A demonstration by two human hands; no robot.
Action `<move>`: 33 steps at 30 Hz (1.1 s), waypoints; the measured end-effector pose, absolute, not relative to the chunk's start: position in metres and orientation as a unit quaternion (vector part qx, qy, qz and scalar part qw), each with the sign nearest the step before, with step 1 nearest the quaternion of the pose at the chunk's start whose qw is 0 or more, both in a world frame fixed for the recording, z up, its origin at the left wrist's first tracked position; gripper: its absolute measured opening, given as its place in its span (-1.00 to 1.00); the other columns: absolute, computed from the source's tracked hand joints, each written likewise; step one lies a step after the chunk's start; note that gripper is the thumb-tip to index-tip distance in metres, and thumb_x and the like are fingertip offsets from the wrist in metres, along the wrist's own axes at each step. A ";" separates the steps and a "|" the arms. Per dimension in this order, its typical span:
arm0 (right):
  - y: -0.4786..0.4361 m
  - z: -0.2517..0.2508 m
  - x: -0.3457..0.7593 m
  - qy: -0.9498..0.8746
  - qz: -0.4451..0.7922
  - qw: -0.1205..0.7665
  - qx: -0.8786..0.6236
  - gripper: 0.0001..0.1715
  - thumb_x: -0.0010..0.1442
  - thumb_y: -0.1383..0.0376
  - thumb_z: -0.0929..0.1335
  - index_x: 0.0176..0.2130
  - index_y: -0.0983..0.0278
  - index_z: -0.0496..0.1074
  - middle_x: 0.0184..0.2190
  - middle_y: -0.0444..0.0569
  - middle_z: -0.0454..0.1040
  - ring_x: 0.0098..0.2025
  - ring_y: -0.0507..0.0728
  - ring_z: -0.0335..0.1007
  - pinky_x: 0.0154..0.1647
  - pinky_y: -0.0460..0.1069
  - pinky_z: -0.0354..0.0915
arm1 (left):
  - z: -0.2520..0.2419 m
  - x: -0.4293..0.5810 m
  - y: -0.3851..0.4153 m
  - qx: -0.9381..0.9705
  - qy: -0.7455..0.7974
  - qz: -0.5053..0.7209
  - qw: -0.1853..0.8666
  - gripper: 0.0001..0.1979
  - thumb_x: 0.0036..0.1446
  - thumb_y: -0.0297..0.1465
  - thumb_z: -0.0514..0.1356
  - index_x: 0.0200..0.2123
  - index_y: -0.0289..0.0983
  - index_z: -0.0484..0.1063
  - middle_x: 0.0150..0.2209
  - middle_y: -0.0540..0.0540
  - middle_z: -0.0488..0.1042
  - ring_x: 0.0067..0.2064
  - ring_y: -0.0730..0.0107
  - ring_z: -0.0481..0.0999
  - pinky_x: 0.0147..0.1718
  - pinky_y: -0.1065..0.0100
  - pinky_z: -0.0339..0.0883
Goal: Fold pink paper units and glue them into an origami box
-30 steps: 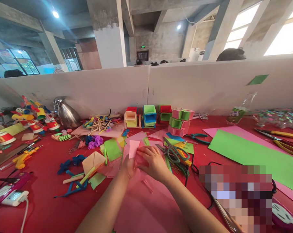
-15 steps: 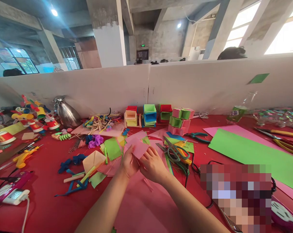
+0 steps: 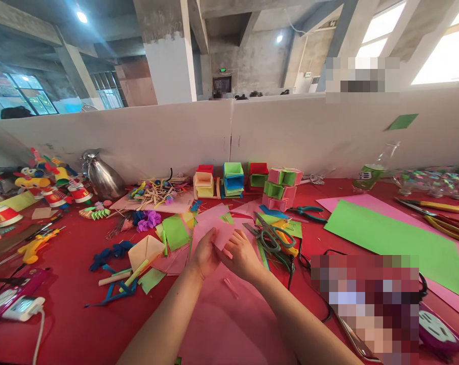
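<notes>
Both hands meet over the middle of the table around a small piece of pink paper. My left hand grips its left side, with the thumb laid along the paper. On the right side, the fingers of my right hand are curled against it, and they hide part of its lower edge. Beneath my wrists lies a large pink sheet. Green-handled scissors rest to the right of my right hand. An open peach paper box and green paper squares lie to the left.
Small coloured paper boxes stand at the back against a white partition. A yellow glue gun and a steel jug are at left. Teal pliers, a green sheet and a bottle are at right.
The pink paper in my hands has tilted, and less of its face shows above my fingers. My hands stay close together in nearly the same place; the view has shifted slightly.
</notes>
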State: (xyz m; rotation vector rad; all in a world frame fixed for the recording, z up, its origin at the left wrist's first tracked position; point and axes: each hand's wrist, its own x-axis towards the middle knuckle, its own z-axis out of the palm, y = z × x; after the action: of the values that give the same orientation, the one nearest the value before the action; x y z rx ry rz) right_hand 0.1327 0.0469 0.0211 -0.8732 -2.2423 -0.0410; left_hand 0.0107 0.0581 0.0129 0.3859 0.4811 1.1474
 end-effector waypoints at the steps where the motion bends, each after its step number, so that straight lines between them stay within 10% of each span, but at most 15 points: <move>1: 0.047 0.022 0.134 -0.870 -0.010 0.360 -0.336 -0.82 0.15 0.37 0.27 -0.46 0.26 0.40 -0.44 -0.04 0.44 -0.31 0.11 0.30 -0.22 0.00 0.17 | 0.014 0.008 0.060 0.180 0.225 0.541 0.790 -0.77 0.18 -0.40 0.03 -0.28 -0.38 0.46 -0.37 -0.12 0.54 -0.31 0.33 0.53 -0.26 0.37 0.37; 11: 0.042 0.027 0.132 -0.887 0.043 0.307 -0.341 -0.87 0.12 0.26 0.36 -0.43 0.23 0.48 -0.36 -0.02 0.51 -0.21 0.13 0.36 -0.15 0.02 0.19 | 0.021 0.004 0.061 0.168 0.242 0.570 0.767 -0.68 0.20 -0.34 -0.02 -0.13 -0.37 0.42 -0.27 -0.19 0.56 -0.18 0.20 0.54 -0.19 0.22 0.39; 16: 0.054 0.026 0.147 -0.900 0.081 0.190 -0.383 -0.65 0.13 0.11 0.34 -0.54 0.27 0.43 -0.56 -0.14 0.44 -0.46 0.00 0.37 -0.38 -0.08 0.30 | 0.027 -0.022 0.074 0.154 0.249 0.647 0.704 -0.64 0.17 -0.42 -0.03 0.01 -0.32 0.34 -0.15 -0.17 0.54 -0.12 0.22 0.52 -0.10 0.21 0.35; 21: 0.104 0.024 0.158 -0.850 0.042 0.125 -0.511 -0.70 0.24 0.24 0.27 -0.04 0.31 0.32 -0.09 0.01 0.38 -0.17 0.11 0.38 -0.19 0.09 0.36 | 0.026 -0.049 0.084 0.136 0.256 0.691 0.662 -0.54 0.08 -0.49 -0.06 0.07 -0.35 0.28 -0.11 -0.21 0.51 -0.11 0.21 0.52 -0.07 0.18 0.34; 33: 0.133 0.031 0.138 -0.811 0.004 0.100 -0.576 -0.67 0.23 0.24 0.28 -0.02 0.31 0.31 -0.06 0.03 0.36 -0.14 0.13 0.37 -0.16 0.11 0.35 | 0.002 -0.037 0.089 0.127 0.329 0.575 0.738 -0.72 0.20 -0.33 0.04 -0.09 -0.37 0.35 -0.16 -0.18 0.45 -0.18 0.22 0.49 -0.21 0.15 0.38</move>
State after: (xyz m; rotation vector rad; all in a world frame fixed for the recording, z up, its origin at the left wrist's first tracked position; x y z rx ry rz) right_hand 0.1380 0.1329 0.0309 -1.7041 -2.3974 0.0123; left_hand -0.0366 0.0889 0.0018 0.2783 0.7226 1.2629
